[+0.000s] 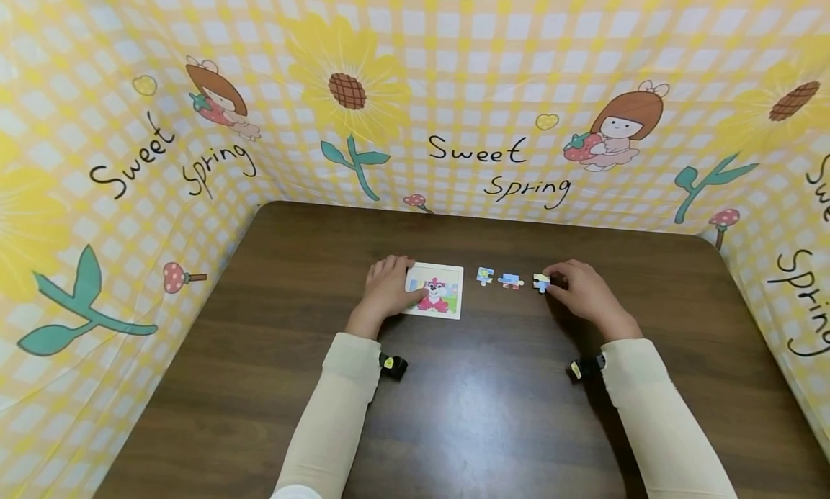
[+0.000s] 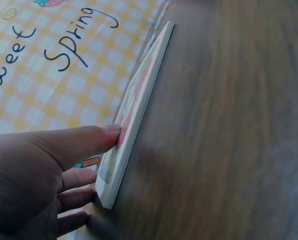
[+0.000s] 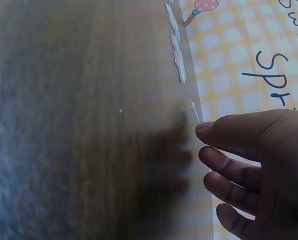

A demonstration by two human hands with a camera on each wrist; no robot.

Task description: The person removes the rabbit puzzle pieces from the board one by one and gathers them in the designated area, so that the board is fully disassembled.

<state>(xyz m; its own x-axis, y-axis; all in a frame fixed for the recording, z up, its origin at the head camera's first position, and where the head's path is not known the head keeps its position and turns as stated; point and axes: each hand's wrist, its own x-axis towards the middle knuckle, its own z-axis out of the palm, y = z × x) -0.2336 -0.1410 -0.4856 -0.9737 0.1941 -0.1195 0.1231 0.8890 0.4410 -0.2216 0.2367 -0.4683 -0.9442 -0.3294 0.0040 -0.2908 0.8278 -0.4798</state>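
Watching the counter (image 1: 454, 412), I see the left hand (image 1: 389, 286) gripping the puzzle board (image 1: 444, 271) by its left side, probably so it won't slide. Right hand (image 1: 583, 290) pinches the end piece (image 1: 539, 281); 2 loose pieces (image 1: 511, 281) lie between, spaced for easy grabbing I guess. Can't tell what's under the left thumb, and right fingers hide some of their piece.

We are losing part of the puzzle board (image 1: 436, 271) behind the left hand (image 1: 387, 284) and some of the rightmost piece (image 1: 540, 279) behind the right hand (image 1: 586, 291). We are seeing both sleeves (image 1: 333, 405) cut off by the head view's bottom edge, and finding the middle piece (image 1: 510, 280) too small to read clearly.
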